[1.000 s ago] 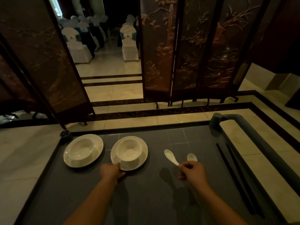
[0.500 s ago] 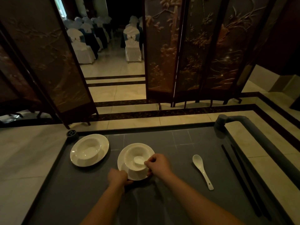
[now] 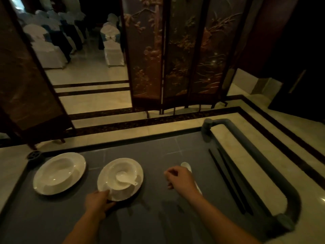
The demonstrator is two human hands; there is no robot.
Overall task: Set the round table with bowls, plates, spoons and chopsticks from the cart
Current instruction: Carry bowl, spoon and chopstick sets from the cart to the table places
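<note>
On the grey cart top (image 3: 158,217) stand two white plates, each with a white bowl on it. The left plate (image 3: 77,178) carries an empty bowl (image 3: 58,170). The middle plate (image 3: 136,188) carries a bowl (image 3: 112,169) with a white spoon (image 3: 123,178) lying in it. My left hand (image 3: 97,201) grips the near rim of the middle plate. My right hand (image 3: 179,178) hovers over a second white spoon (image 3: 186,166), partly hiding it; I cannot tell whether the fingers touch it. Two pairs of black chopsticks (image 3: 226,180) lie at the right.
The cart's grey handle bar (image 3: 263,166) runs along the right side. A black wheel cap (image 3: 34,154) sits at the cart's far left corner. Carved folding screens (image 3: 175,50) stand ahead, with covered banquet chairs (image 3: 112,46) beyond the gap. Marble floor surrounds the cart.
My right hand put one spoon into the middle bowl, let go, and moved right over the other spoon. My left hand kept its hold on the middle plate.
</note>
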